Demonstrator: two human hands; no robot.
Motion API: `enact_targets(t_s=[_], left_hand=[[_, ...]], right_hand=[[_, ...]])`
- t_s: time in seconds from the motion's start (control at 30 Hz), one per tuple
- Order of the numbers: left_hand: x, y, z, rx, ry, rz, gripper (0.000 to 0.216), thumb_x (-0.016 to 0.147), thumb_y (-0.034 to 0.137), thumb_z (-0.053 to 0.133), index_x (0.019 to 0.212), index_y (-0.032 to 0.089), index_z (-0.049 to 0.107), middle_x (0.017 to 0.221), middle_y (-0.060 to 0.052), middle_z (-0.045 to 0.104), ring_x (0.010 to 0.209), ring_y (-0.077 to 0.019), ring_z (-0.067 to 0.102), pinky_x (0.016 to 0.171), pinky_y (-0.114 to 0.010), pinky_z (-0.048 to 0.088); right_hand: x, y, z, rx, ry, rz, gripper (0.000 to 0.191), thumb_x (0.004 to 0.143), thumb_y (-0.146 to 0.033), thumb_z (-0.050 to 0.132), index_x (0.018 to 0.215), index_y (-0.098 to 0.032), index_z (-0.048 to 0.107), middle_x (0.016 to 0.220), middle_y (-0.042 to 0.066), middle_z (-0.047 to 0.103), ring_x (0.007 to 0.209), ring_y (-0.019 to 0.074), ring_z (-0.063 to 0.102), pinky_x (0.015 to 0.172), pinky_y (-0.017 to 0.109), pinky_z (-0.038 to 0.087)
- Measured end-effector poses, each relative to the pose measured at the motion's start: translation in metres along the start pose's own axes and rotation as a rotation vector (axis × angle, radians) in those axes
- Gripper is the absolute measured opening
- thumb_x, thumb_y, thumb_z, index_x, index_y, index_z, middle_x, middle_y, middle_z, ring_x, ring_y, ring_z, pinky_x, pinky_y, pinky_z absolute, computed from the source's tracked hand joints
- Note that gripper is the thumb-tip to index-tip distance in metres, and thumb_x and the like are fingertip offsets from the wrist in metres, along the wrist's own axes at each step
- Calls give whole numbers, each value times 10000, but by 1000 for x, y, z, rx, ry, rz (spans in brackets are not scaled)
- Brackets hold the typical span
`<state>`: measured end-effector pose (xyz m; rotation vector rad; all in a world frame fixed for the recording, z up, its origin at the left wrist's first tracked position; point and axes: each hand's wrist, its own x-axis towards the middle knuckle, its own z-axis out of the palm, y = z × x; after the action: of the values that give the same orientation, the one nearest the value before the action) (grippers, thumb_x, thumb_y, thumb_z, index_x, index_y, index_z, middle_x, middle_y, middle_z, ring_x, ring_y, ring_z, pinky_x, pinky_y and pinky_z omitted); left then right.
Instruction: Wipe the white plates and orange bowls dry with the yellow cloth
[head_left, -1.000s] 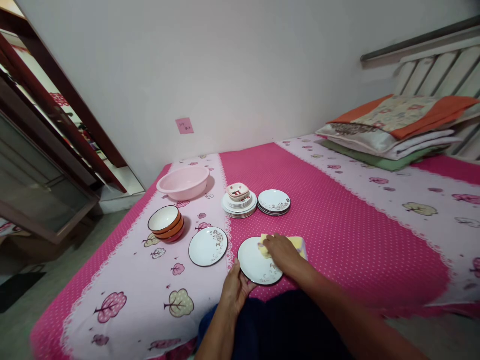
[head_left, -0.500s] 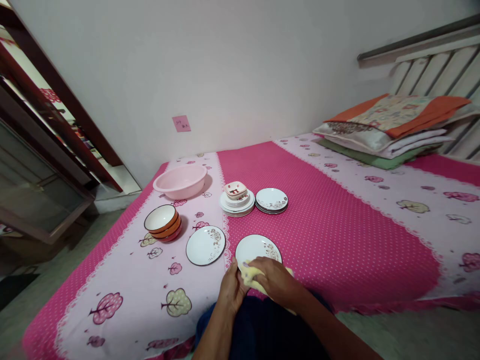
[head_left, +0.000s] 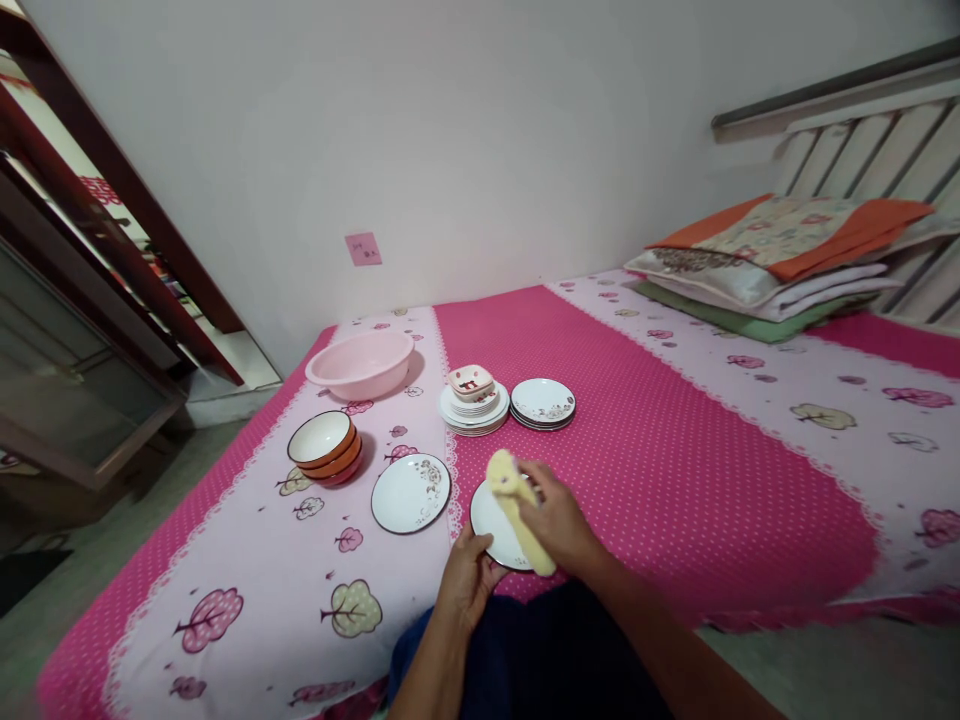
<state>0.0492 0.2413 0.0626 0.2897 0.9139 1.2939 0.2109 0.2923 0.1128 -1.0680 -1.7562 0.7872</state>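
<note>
Far left, orange-sided bowls [head_left: 325,445] are sitting nested on the printed pink cover [head_left: 675,470], pink basin [head_left: 358,378] standing just behind them. Next right, a loose dark-rimmed plate [head_left: 405,495] is lying flat, floral print facing up. Left hand [head_left: 469,582] is grasping the near-left rim of the worked plate [head_left: 491,522], thumb on top, other fingers underneath. That plate is sitting near the front edge, right of the loose one; can't tell if the cover is also bearing it. Behind it, white dishes [head_left: 474,417] are carrying a small squarish bowl [head_left: 471,380]; dark-rimmed plate stack [head_left: 543,402] is standing just beside. Right hand [head_left: 555,515], fingers bent, is clutching the yellow cloth [head_left: 519,512] over the plate; contact unclear. Far right, folded bedding [head_left: 780,255] is lying piled up
</note>
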Motion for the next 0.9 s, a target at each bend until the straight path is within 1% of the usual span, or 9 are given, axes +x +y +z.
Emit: enact_targets(t_s=[0.1, 0.2, 0.33, 0.4, 0.5, 0.6, 0.7, 0.8, 0.9], left_hand=[[1, -2, 0, 16, 24, 16, 524, 664, 21, 717, 1158, 186, 659, 911, -41, 788, 823, -206, 743, 835, -348, 605], [3, -3, 0, 24, 42, 22, 517, 663, 38, 752, 1145, 197, 655, 943, -42, 787, 859, -220, 745, 804, -344, 606], [3, -2, 0, 20, 27, 14, 513, 645, 26, 723, 1121, 201, 645, 934, -37, 782, 855, -225, 751, 838, -376, 606], [2, -1, 0, 16, 13, 11, 547, 645, 30, 712, 1155, 212, 635, 955, -36, 781, 882, -230, 756, 868, -391, 604], [1, 0, 1, 15, -3, 10, 620, 664, 48, 709, 1250, 227, 618, 1021, -54, 783, 991, -257, 750, 908, -409, 600], [0, 0, 1, 14, -8, 13, 722, 682, 58, 714, 1362, 255, 570, 1124, -77, 780, 1072, -277, 734, 926, -417, 601], [0, -1, 0, 10, -5, 11, 778, 691, 56, 720, 1419, 257, 533, 1201, -100, 766, 1077, -282, 736, 919, -417, 608], [1, -2, -1, 2, 0, 7, 777, 700, 51, 721, 1429, 232, 523, 1231, -122, 756, 1072, -286, 738, 904, -412, 617], [1, -3, -1, -7, 3, 3, 764, 719, 52, 715, 1436, 230, 520, 1276, -132, 738, 1099, -288, 730, 909, -410, 616]], right_hand=[[0, -5, 29, -73, -301, -216, 549, 765, -50, 589, 1270, -237, 697, 1215, 73, 714, 1129, 225, 630, 1020, 347, 487], [4, -5, 46, -190, -434, -318, 526, 827, -17, 554, 1285, -230, 704, 1220, 77, 707, 1086, 221, 613, 988, 350, 477], [17, 2, 57, -363, -428, -321, 404, 955, -114, 549, 1316, -236, 683, 1254, 94, 676, 1132, 243, 576, 992, 376, 448], [25, 6, 58, -443, -397, -290, 398, 992, -142, 521, 1354, -240, 651, 1298, 101, 653, 1174, 254, 557, 1017, 390, 429], [38, 12, 53, -570, -347, -200, 432, 1005, -108, 442, 1392, -194, 615, 1321, 144, 638, 1165, 282, 553, 1020, 425, 419], [47, 19, 40, -685, -307, -92, 486, 974, -58, 422, 1422, -160, 581, 1278, 170, 652, 1131, 289, 567, 994, 420, 426], [45, 25, 21, -777, -279, 17, 496, 946, -40, 428, 1404, -150, 581, 1259, 172, 658, 1119, 288, 588, 962, 396, 441], [31, 28, 0, -837, -268, 108, 498, 919, -32, 441, 1382, -141, 586, 1268, 190, 653, 1129, 301, 609, 917, 380, 463], [3, 25, -18, -849, -297, 172, 493, 896, -49, 466, 1368, -115, 593, 1251, 225, 662, 1077, 329, 651, 843, 389, 491]])
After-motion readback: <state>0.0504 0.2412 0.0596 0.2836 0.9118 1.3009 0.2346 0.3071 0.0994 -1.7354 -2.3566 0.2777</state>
